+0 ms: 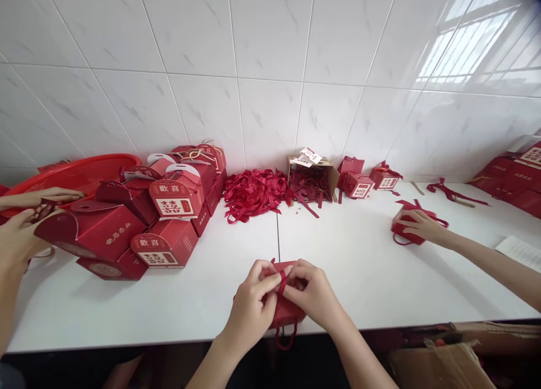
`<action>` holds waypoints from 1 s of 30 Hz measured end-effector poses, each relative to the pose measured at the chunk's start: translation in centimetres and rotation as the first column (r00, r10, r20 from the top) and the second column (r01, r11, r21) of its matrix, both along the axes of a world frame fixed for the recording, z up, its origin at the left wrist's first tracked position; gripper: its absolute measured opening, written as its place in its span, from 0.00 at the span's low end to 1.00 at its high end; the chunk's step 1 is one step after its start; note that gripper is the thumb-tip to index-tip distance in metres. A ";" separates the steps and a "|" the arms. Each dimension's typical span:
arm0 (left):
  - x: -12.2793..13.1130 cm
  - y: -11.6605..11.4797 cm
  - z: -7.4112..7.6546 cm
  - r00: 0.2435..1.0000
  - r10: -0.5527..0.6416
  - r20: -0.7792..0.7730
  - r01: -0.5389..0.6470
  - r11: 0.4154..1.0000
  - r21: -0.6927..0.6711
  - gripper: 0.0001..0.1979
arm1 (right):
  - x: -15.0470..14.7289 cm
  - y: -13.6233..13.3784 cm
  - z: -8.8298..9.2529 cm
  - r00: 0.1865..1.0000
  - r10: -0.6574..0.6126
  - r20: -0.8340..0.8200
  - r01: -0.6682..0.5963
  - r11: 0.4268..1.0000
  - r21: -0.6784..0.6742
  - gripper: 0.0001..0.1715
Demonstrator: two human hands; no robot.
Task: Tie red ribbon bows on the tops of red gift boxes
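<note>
A small red gift box (284, 311) sits at the white table's front edge, wrapped with a dark red ribbon (282, 278). My left hand (250, 305) pinches the ribbon on top of the box, fingers closed. Opposite it, my right hand (313, 294) pinches the same ribbon from the right. A ribbon loop (285, 338) hangs off the table edge below the box.
Stacked red gift boxes (157, 214) and a red tray (76, 173) stand at the left, where another person's hands (21, 231) hold a box. A ribbon pile (253, 191) and a cardboard box (313, 177) lie by the wall. At the right, a co-worker's hand (422, 226) rests on a red box.
</note>
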State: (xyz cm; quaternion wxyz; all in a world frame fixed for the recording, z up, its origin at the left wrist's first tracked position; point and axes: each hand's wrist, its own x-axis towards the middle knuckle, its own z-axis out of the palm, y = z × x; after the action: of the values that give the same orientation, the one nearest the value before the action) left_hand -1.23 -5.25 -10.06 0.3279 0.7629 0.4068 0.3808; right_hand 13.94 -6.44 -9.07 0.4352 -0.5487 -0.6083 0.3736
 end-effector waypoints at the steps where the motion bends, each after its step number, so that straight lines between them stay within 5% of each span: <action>1: -0.2 0.0 -0.2 1.000 -0.009 -0.012 0.009 1.000 0.016 0.19 | 0.1 0.1 0.1 1.000 0.019 0.022 -0.020 1.000 0.002 0.09; 8: -1.8 1.5 1.3 0.951 -0.276 -0.138 0.277 0.961 -0.014 0.17 | 0.8 0.3 0.8 0.970 0.165 0.176 -0.164 0.986 -0.020 0.10; 14: -1.9 2.1 1.5 0.956 -0.267 -0.119 0.264 0.964 -0.044 0.13 | 1.4 0.7 1.7 0.906 0.324 0.271 -0.314 0.946 -0.078 0.08; 20: -4.7 2.7 0.4 0.973 0.092 -0.213 -0.093 0.996 0.007 0.10 | 4.7 0.0 1.2 0.907 0.155 0.391 -0.133 0.988 -0.084 0.07; 22: -5.3 2.5 0.4 0.975 0.064 -0.213 -0.072 0.997 -0.032 0.08 | 5.3 -0.2 0.9 0.915 0.121 0.385 -0.096 0.992 -0.084 0.06; 27: -4.4 2.1 0.7 0.982 -0.175 0.070 0.184 0.967 -0.176 0.09 | 4.8 -0.2 0.2 0.955 0.044 0.294 -0.050 0.999 0.014 0.04; 30: -4.4 2.7 0.1 0.997 -0.066 -0.031 0.062 0.991 -0.118 0.11 | 5.0 -0.2 -0.5 0.953 -0.012 0.301 0.000 0.999 0.040 0.06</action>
State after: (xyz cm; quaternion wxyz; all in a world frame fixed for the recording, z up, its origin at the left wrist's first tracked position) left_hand -5.66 -2.59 -9.92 0.3767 0.7617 0.4093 0.3322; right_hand 18.97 -6.67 -9.60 0.3492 -0.5922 -0.6733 0.2720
